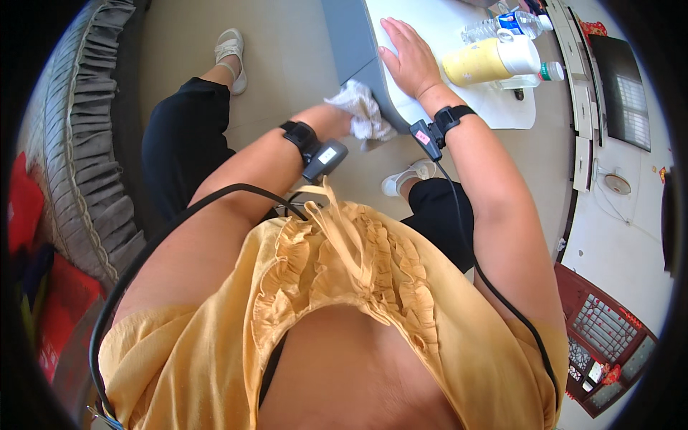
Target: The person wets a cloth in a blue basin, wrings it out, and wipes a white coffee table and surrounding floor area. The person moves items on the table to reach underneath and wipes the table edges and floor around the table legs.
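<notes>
A crumpled white-and-grey cloth [363, 111] is bunched against the grey side of a white-topped table [476, 111]. My left hand [338, 120] grips it, the fingers mostly hidden in its folds. Flat on the white tabletop lies my right hand [412, 61], open, its fingers stretched toward the far side and the thumb apart. Close to its right, a yellow bottle [474, 63] with a white lid lies across the view. Beyond that is a clear plastic bottle [494, 30] with a blue label, and another clear bottle with a green-marked cap [550, 71] is partly hidden behind the yellow one.
A sofa or bed with a ruffled grey cover [100, 143] runs along the left, with red items [64, 315] near it. Low white drawers [582, 115] and a dark screen [622, 89] stand at right. Black cables [459, 215] run from bands on both wrists.
</notes>
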### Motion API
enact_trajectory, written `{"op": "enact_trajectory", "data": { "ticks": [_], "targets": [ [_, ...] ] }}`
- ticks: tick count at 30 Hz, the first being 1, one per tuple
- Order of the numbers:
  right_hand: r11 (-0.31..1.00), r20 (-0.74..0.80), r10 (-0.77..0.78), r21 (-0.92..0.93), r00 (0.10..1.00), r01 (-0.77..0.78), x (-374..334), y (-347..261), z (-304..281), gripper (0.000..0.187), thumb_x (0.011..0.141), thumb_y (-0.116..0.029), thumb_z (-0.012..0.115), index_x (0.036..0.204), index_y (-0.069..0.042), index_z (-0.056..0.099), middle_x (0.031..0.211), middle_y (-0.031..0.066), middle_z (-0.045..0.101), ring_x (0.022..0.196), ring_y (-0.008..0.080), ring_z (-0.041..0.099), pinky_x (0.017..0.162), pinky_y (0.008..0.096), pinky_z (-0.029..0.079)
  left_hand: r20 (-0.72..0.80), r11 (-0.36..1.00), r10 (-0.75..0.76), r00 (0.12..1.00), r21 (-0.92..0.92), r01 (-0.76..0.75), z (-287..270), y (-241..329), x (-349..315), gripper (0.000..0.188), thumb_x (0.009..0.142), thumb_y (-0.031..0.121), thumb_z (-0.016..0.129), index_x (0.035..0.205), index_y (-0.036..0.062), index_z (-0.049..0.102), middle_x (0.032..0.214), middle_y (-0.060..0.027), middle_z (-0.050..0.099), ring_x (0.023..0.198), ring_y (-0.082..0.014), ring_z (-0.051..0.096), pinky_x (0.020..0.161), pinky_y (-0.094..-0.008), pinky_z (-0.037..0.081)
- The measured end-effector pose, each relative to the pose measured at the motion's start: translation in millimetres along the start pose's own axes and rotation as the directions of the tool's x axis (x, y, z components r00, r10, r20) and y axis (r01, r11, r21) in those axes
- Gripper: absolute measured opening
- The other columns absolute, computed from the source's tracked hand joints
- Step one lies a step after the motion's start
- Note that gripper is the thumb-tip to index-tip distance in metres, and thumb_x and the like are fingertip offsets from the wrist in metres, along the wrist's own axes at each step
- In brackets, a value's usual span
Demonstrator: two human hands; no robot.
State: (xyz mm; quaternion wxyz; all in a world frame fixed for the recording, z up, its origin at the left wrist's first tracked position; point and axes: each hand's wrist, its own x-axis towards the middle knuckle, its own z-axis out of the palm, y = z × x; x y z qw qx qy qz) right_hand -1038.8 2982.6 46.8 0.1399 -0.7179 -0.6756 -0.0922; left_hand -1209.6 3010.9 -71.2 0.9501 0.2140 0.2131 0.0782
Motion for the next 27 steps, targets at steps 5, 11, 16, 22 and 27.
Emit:
{"op": "enact_trajectory", "data": {
  "ticks": [5, 11, 16, 22, 27],
  "targets": [
    [0.996, -0.007, -0.054, -0.07, 0.999, 0.054, -6, 4, -3, 0.053, 0.098, -0.028, 0.055, 0.146, -0.007, 0.049, 0.148, 0.0166, 0.052, 0.137, 0.0342, 0.047, 0.116, 0.0414, 0.038, 0.221, 0.91, 0.346, 0.912, 0.158, -0.384, 34, 115, -17, 0.021, 0.091, 0.019, 0.069, 0.106, 0.0055, 0.066, 0.092, -0.0083, 0.067, 0.072, -0.0212, 0.066, 0.058, -0.0365, 0.056],
    [0.998, 0.005, -0.003, -0.057, 1.0, 0.003, -12, 8, -1, 0.052, 0.098, -0.026, 0.055, 0.147, -0.008, 0.049, 0.148, 0.0163, 0.052, 0.137, 0.0342, 0.046, 0.117, 0.0414, 0.037, -0.205, 0.435, 0.428, 0.88, 0.9, -0.003, 30, 103, -8, 0.036, 0.096, 0.023, 0.066, 0.126, 0.0032, 0.058, 0.105, -0.0133, 0.068, 0.095, -0.0224, 0.07, 0.076, -0.0408, 0.059],
    [1.0, 0.025, 0.003, -0.017, 1.0, -0.002, -6, -1, 0, 0.053, 0.098, -0.027, 0.056, 0.147, -0.008, 0.049, 0.147, 0.0177, 0.052, 0.137, 0.036, 0.046, 0.116, 0.0433, 0.037, -0.538, 0.755, 0.445, 0.716, 0.656, 0.024, 33, -53, 9, 0.049, 0.106, 0.033, 0.046, 0.142, 0.0012, 0.047, 0.133, -0.0198, 0.059, 0.12, -0.0356, 0.058, 0.104, -0.0436, 0.046],
    [1.0, 0.048, -0.016, 0.0, 0.999, 0.016, -2, -11, -6, 0.053, 0.097, -0.027, 0.056, 0.146, -0.009, 0.05, 0.148, 0.0187, 0.051, 0.137, 0.0366, 0.046, 0.116, 0.0441, 0.037, -0.783, 0.971, 0.192, 0.591, 0.241, 0.003, 18, -80, 29, 0.056, 0.108, 0.042, 0.031, 0.141, -0.0002, 0.048, 0.131, -0.0226, 0.061, 0.112, -0.0348, 0.059, 0.102, -0.0447, 0.043],
    [0.999, 0.025, 0.0, -0.042, 1.0, 0.001, -4, -3, -2, 0.051, 0.095, -0.028, 0.061, 0.142, -0.008, 0.055, 0.144, 0.0169, 0.055, 0.136, 0.0345, 0.048, 0.114, 0.0437, 0.039, -0.715, 0.961, -0.124, 0.688, -0.258, -0.096, 20, -32, 24, 0.064, 0.104, 0.048, 0.038, 0.147, 0.0014, 0.043, 0.147, -0.0168, 0.05, 0.135, -0.031, 0.04, 0.11, -0.0536, 0.032]
  ]
}}
